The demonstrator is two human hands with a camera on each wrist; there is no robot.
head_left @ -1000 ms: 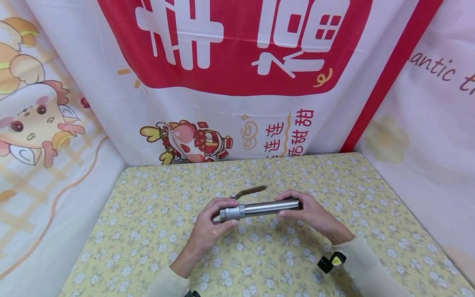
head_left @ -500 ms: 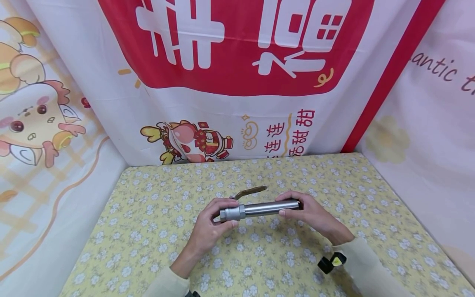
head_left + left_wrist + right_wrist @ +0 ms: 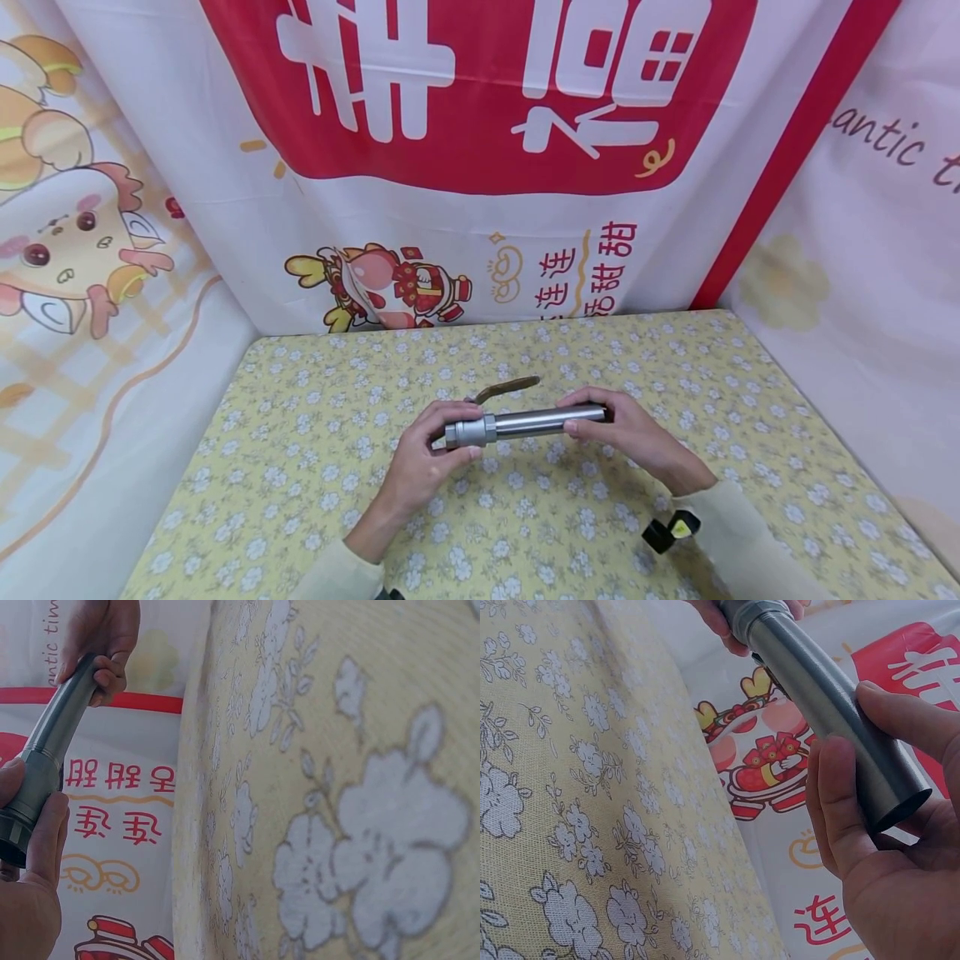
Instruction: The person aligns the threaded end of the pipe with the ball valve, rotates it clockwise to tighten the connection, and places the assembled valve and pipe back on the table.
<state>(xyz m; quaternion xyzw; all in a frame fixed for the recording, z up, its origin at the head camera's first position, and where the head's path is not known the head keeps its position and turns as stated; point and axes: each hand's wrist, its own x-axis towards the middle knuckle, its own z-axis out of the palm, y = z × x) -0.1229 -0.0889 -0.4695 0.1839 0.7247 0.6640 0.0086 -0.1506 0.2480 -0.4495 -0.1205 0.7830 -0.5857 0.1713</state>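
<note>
A silver ball valve [image 3: 471, 432] and a smooth steel pipe [image 3: 525, 422] are joined end to end, lying nearly level above the table. The valve's brownish lever [image 3: 508, 386] sticks out on the far side, angled to the right. My left hand [image 3: 422, 450] grips the valve body between thumb and fingers. Around the pipe's right end curl the thumb and fingers of my right hand [image 3: 633, 435]. In the right wrist view the pipe [image 3: 840, 712] shows a dark open end near the palm. The left wrist view shows the valve's open end [image 3: 13, 836], also dark inside.
A yellow cloth with white flowers [image 3: 315, 500] covers the table. White printed curtains [image 3: 210, 250] with red patterns and cartoon figures hang at the back and both sides. A small black device [image 3: 660, 535] sits on the right sleeve.
</note>
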